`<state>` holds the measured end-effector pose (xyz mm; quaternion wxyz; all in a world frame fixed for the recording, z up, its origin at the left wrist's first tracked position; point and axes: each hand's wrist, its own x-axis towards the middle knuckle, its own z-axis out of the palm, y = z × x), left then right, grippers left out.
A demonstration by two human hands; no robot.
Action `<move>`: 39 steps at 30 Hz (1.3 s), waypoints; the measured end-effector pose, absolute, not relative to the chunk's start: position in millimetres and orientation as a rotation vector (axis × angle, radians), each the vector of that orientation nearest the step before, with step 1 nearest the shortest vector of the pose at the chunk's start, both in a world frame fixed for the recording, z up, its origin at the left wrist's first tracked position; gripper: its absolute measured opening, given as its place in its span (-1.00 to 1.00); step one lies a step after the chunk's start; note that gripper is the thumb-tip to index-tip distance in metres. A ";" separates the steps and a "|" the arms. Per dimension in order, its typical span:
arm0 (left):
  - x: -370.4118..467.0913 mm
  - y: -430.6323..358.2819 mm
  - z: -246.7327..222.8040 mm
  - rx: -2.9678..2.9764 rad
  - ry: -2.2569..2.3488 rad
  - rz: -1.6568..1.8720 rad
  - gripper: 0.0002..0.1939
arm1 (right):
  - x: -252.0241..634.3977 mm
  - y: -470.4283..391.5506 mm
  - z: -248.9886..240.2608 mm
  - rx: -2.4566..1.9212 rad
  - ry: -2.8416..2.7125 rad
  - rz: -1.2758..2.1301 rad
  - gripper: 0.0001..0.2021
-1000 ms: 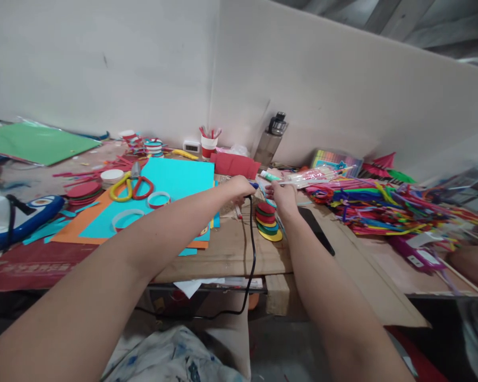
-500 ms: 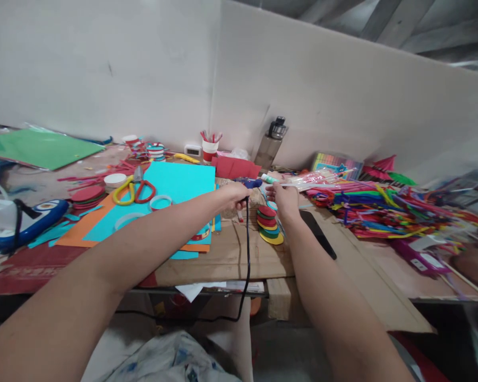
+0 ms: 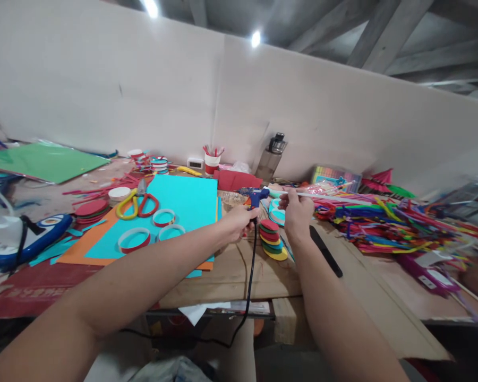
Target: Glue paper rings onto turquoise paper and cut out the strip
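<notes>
My left hand is wrapped round the handle of a blue glue gun, whose nozzle points left and whose black cord hangs down past the table edge. To its right, my right hand pinches a long translucent white glue stick. The stick's left end meets the back of the gun; whether it is inside cannot be made out. Just below the hands stands a leaning stack of coloured discs, red, yellow and green. White-edged turquoise rounds lie behind the right wrist.
Turquoise sheets bear paper rings and red-and-yellow scissors. A black phone lies by my right forearm. Pipe cleaners pile up at right. A water bottle stands at the wall. A purple glue gun-like tool lies right.
The view has tilted up, so the table sits lower. The glue gun is now more upright and clearer to see, with the glue stick lined up at its back end.
</notes>
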<state>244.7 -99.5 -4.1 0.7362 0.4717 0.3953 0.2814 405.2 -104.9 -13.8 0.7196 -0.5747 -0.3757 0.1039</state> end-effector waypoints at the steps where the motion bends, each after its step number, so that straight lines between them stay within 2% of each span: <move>1: 244.8 -98.6 -5.1 1.024 0.852 0.632 -0.65 | 403.7 -105.6 -13.6 -1.245 -0.843 0.228 -0.70; 7: 246.7 -96.3 -8.0 0.980 0.793 0.676 -0.65 | 400.6 -108.0 -13.5 -1.212 -0.862 0.236 -0.63; 13: 246.9 -94.6 -10.7 0.993 0.763 0.681 -0.64 | 403.1 -106.4 -14.4 -1.193 -0.852 0.248 -0.68; 18: 245.3 -96.7 -8.4 1.052 0.775 0.676 -0.65 | 403.7 -105.4 -12.6 -1.171 -0.815 0.266 -0.61; 24: 246.3 -100.4 -7.2 1.116 0.800 0.712 -0.68 | 401.8 -106.6 -11.2 -1.163 -0.788 0.273 -0.64; 31: 247.3 -101.2 -12.7 1.200 0.839 0.745 -0.70 | 391.7 -104.8 -9.5 -1.113 -0.631 0.445 -0.60; 39: 249.1 -98.7 -21.2 1.328 0.829 0.821 -0.85 | 383.6 -107.2 -6.6 -1.000 -0.605 0.565 -0.54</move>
